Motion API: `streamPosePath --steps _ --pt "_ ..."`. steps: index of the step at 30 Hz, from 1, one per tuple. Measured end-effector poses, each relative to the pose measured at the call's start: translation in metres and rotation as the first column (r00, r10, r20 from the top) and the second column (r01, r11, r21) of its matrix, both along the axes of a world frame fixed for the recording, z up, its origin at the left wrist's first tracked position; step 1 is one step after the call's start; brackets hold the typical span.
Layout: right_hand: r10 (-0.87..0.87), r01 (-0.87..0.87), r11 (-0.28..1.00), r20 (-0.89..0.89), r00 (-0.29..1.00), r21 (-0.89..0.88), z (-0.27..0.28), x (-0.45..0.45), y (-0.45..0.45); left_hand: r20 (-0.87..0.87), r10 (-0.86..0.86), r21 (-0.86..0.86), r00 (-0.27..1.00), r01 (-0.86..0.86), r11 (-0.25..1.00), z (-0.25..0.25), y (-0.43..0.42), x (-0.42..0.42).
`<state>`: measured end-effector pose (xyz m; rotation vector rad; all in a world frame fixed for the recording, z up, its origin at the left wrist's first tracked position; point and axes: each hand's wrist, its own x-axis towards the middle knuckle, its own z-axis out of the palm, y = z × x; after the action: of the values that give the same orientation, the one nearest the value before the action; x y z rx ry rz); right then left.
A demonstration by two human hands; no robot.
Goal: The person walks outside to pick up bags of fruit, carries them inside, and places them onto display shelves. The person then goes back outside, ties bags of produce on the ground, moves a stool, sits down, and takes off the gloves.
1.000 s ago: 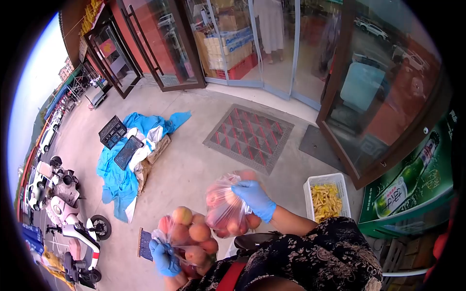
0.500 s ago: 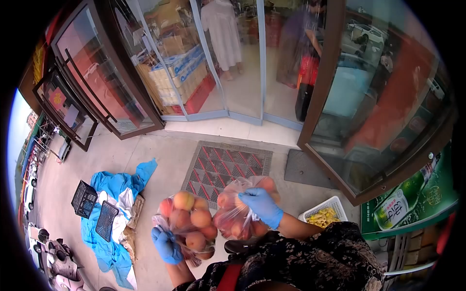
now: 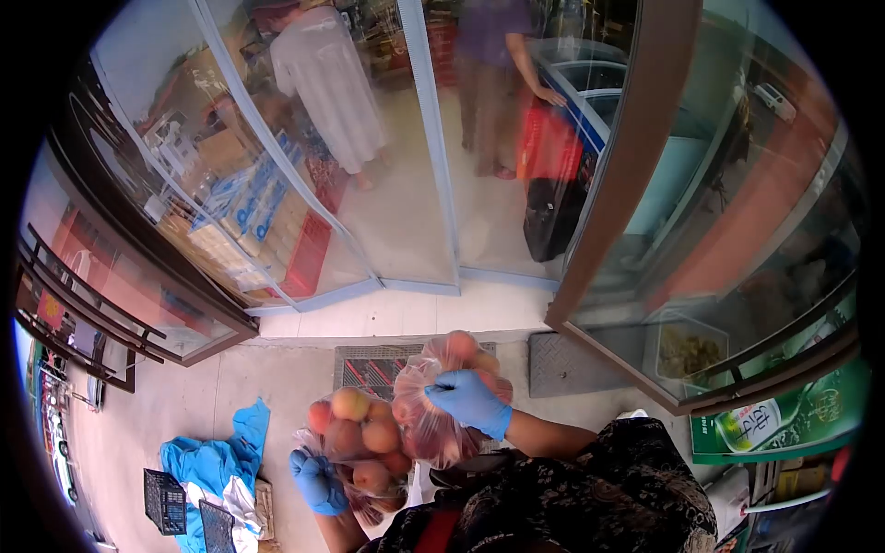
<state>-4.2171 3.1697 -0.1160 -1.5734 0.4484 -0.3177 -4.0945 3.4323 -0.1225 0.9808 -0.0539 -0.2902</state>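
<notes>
My left hand [image 3: 318, 482], in a blue glove, is closed on the gathered side of a clear plastic bag of peaches [image 3: 362, 433]. The round orange-red fruit bulges to the right of the fingers. My right hand [image 3: 470, 403], gloved alike, grips the top of a second bag of peaches [image 3: 415, 405], held a little higher and touching or nearly touching the first. Fruit shows above and below that hand. Both bags hang in front of my body, over the ground.
Ahead stand clear plastic strip curtains [image 3: 415, 212] between open glass doors [image 3: 599, 230]. Two people are behind the strips. A doormat [image 3: 359, 369] and a dark mat [image 3: 572, 364] lie before the sill. Left on the ground are blue cloth [image 3: 207, 461] and a black crate [image 3: 164, 502].
My view has tilted up and come closer to the doorway. Both bags stay in my hands. The person in purple behind the strips now reaches out an arm.
</notes>
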Motion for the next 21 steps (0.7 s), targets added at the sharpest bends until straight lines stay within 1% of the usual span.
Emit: streamPosePath --steps 1,2,3,4,6,7,10,11,13,14,15,18,19,21 --pt "-0.019 0.021 0.999 0.046 0.999 -0.04 -0.006 0.024 -0.019 -0.008 -0.034 -0.021 0.999 0.034 0.999 -0.006 -0.021 0.026" --pt "-0.031 0.031 1.0 0.013 0.999 -0.006 -0.011 0.04 -0.035 -0.018 -0.069 -0.045 0.997 0.068 0.997 -0.013 -0.038 0.049" --pt "-0.041 0.041 0.999 -0.022 0.999 0.026 -0.013 0.058 -0.053 -0.049 -0.056 -0.041 0.997 0.054 0.998 -0.014 -0.063 0.073" --pt "-0.051 0.053 0.998 -0.046 0.998 0.04 -0.011 0.078 -0.076 -0.059 -0.085 -0.01 0.995 0.085 0.996 -0.014 -0.088 0.097" --pt "-0.146 0.146 0.987 -0.006 0.989 -0.066 0.0 0.114 -0.114 -0.069 -0.119 0.029 0.99 0.122 0.992 -0.009 -0.139 0.145" --pt "-0.151 0.16 0.986 -0.148 0.977 0.053 0.02 0.128 -0.133 -0.06 -0.162 0.025 0.985 0.164 0.986 -0.008 -0.162 0.168" --pt "-0.218 0.221 0.975 -0.09 0.972 0.022 0.028 0.169 -0.187 -0.076 -0.305 -0.006 0.949 0.305 0.952 0.0 -0.239 0.232" --pt "-0.263 0.262 0.965 -0.054 0.963 -0.024 0.028 0.183 -0.204 -0.103 -0.334 -0.035 0.937 0.332 0.943 0.002 -0.265 0.252" --pt "-0.302 0.298 0.953 -0.076 0.95 -0.055 0.036 0.211 -0.243 -0.082 -0.378 -0.038 0.922 0.376 0.926 0.014 -0.321 0.291" --pt "-0.321 0.315 0.946 -0.086 0.943 -0.076 0.041 0.227 -0.267 -0.07 -0.4 -0.045 0.914 0.397 0.917 0.013 -0.347 0.309" --pt "-0.345 0.339 0.938 -0.112 0.932 -0.074 0.058 0.241 -0.289 -0.048 -0.441 -0.091 0.896 0.436 0.895 -0.001 -0.373 0.337" --pt "-0.446 0.447 0.894 -0.044 0.894 0.036 0.053 0.286 -0.362 -0.084 -0.461 -0.098 0.883 0.453 0.886 0.016 -0.46 0.377" --pt "-0.456 0.458 0.882 -0.041 0.889 0.11 0.057 0.3 -0.386 -0.101 -0.443 -0.082 0.891 0.437 0.896 0.024 -0.488 0.388" --pt "-0.489 0.467 0.849 0.033 0.872 0.246 0.061 0.329 -0.436 -0.128 -0.45 -0.054 0.884 0.447 0.893 0.027 -0.538 0.419"
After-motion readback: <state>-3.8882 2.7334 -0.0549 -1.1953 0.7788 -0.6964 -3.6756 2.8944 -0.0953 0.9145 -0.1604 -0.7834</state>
